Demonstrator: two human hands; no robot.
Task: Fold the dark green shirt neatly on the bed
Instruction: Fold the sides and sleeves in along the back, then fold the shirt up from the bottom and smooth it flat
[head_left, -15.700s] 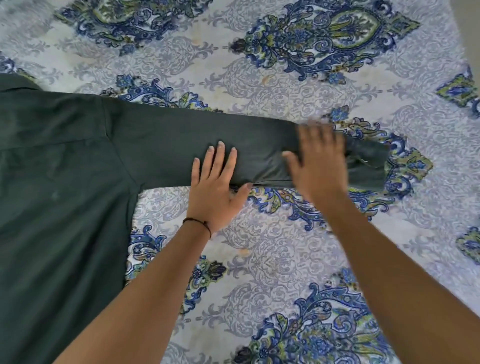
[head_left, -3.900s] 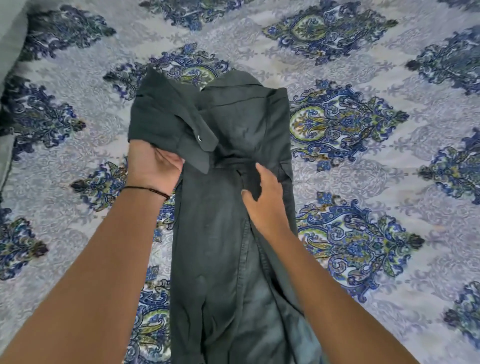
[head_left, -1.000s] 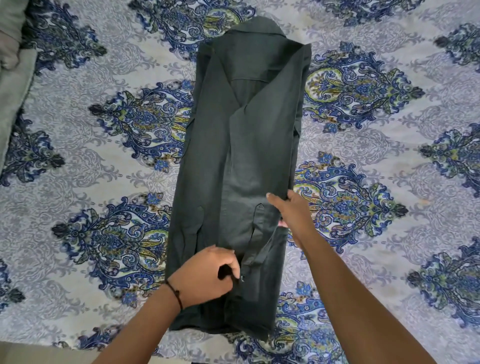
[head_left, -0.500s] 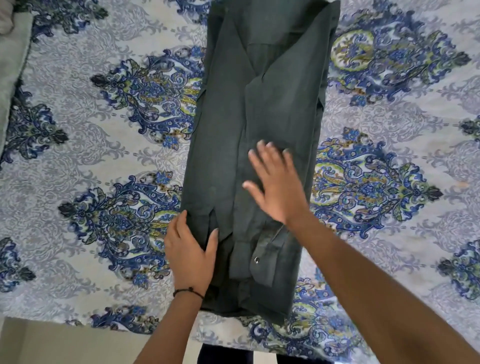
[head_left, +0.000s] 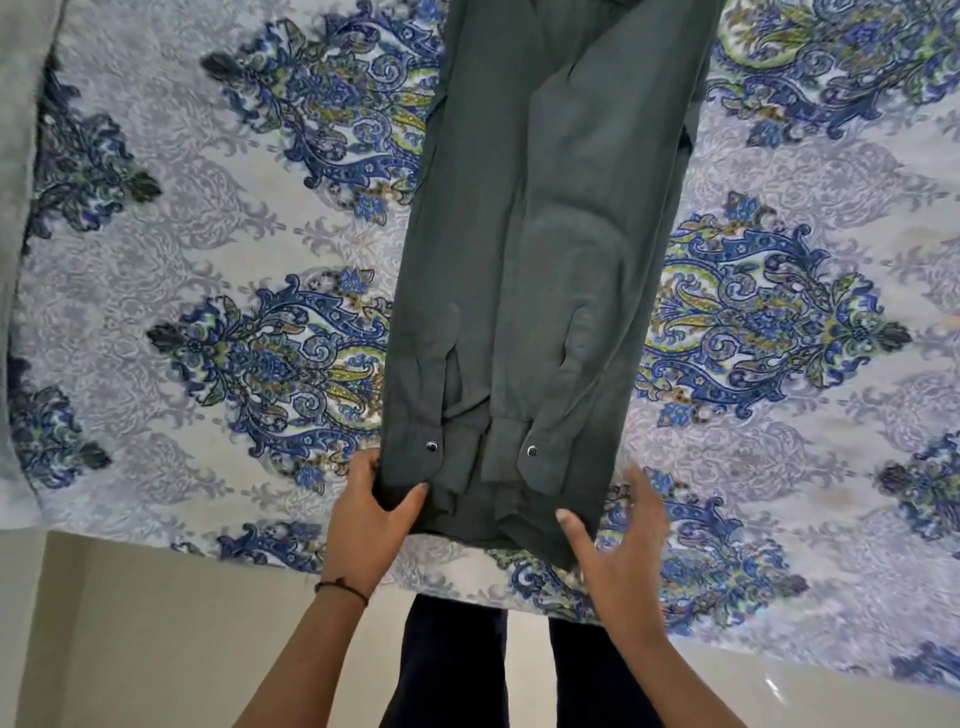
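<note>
The dark green shirt (head_left: 545, 260) lies on the bed as a long narrow strip, both sides and sleeves folded inward, two buttoned cuffs lying near its bottom hem. Its collar end runs out of the top of the view. My left hand (head_left: 371, 512) pinches the bottom left corner of the hem, thumb on top. My right hand (head_left: 618, 540) is at the bottom right corner with fingers spread, its thumb touching the hem edge; it looks blurred and I cannot tell whether it grips the cloth.
The bed sheet (head_left: 208, 249) is pale with blue and green floral medallions. Its near edge (head_left: 156, 538) runs just below my hands, with beige floor (head_left: 156, 634) beneath. My dark trouser legs (head_left: 452, 665) stand against the bed. A grey cloth (head_left: 15, 156) lies at the far left.
Both hands have come off the flat of the shirt and dropped to its bottom hem. The left now grips the left corner; the right reaches the right corner. The view has tilted down.
</note>
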